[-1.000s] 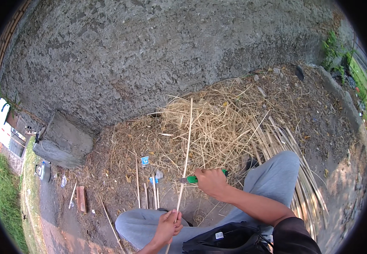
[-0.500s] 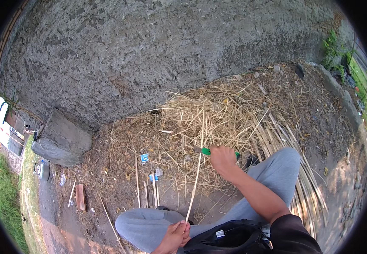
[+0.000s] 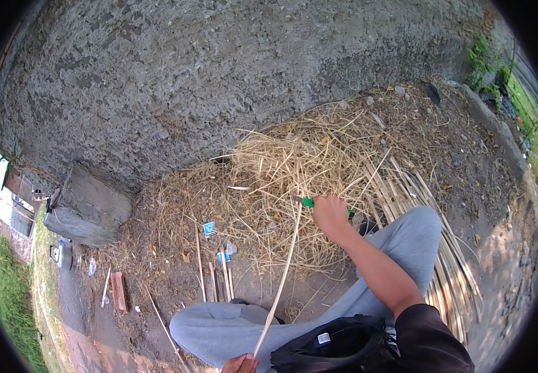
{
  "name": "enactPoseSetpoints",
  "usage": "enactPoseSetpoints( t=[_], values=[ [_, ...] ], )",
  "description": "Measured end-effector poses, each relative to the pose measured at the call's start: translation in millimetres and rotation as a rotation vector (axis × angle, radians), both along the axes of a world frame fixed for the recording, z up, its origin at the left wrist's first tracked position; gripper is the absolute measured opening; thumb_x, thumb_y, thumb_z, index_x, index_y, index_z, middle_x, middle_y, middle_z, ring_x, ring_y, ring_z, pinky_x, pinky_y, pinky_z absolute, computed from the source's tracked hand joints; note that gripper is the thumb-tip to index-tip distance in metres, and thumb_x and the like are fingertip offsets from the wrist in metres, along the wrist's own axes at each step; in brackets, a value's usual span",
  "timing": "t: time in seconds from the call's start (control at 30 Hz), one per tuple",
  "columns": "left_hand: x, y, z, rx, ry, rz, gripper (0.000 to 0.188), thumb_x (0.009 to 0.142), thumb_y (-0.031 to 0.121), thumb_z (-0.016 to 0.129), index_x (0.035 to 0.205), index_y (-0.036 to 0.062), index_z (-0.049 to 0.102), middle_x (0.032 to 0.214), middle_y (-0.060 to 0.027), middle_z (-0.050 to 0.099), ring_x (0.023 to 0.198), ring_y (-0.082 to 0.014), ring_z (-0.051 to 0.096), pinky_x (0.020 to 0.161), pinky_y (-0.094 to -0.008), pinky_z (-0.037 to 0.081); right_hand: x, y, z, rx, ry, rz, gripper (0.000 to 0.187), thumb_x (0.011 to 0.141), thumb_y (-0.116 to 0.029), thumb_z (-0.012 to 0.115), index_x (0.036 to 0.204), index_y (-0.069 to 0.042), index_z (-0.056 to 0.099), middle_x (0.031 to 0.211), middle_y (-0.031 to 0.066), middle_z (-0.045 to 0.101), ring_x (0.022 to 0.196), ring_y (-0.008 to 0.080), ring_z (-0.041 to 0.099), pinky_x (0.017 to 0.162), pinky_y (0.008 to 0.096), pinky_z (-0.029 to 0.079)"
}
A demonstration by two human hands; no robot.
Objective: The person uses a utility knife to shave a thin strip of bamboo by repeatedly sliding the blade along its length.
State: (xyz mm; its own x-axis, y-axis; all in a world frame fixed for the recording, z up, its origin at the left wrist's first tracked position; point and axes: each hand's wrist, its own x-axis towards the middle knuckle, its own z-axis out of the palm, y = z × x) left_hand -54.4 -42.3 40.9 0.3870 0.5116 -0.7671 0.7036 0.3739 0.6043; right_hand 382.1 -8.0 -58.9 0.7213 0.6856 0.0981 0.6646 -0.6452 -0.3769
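My right hand (image 3: pixel 332 217) is closed round a green-handled knife (image 3: pixel 308 202), its short blade pointing left against the far part of a long pale strip, apparently bamboo (image 3: pixel 283 283). The strip slants from the blade down to my left hand (image 3: pixel 240 363), which pinches its near end at the lower edge. Part of the left hand is cut off by the frame. Beyond the knife lies a heap of thin shavings (image 3: pixel 281 163). More long strips (image 3: pixel 449 273) are bundled beside my right knee.
A rough grey wall (image 3: pixel 219 74) rises behind the shavings, with a concrete block (image 3: pixel 92 205) at the left. Several short strips (image 3: pixel 213 280), a blue packet (image 3: pixel 209 229) and a reddish-brown piece (image 3: pixel 118 291) lie on the ground. A black bag (image 3: pixel 337 348) rests on my lap.
My left hand has drawn the strip's near end down and left, toward the lower edge. My right hand with the knife has shifted slightly up and right, and the blade now sits higher.
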Motion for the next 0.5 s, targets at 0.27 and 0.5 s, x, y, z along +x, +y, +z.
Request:
enactPoseSetpoints(
  t=[0.27,0.5],
  values=[
    [-1.4,8.5,6.2,0.560,-0.083,-0.143,0.034,0.101,0.025,0.042,0.076,0.0043,0.053,0.055,-0.0045,0.044,0.051,-0.0160,0.046,0.049,-0.0345,0.036,8.2,-0.1,-8.7,0.092,0.151,-0.110,0.019,0.074,-0.007,0.066,0.092,0.000,0.067,0.080,0.0236,0.066,0.076,0.0400,0.067,0.068,0.0491,0.054],
    [58.0,41.8,-28.2,0.383,-0.227,-0.021,0.035,0.104,0.029,0.042,0.084,0.0027,0.053,0.057,0.0005,0.044,0.049,-0.0077,0.041,0.044,-0.0260,0.033,-108.3,-21.6,40.2,0.224,0.151,0.352,0.013,0.076,-0.008,0.058,0.086,-0.001,0.063,0.066,0.0203,0.064,0.061,0.0374,0.066,0.055,0.0497,0.051]
  ],
)
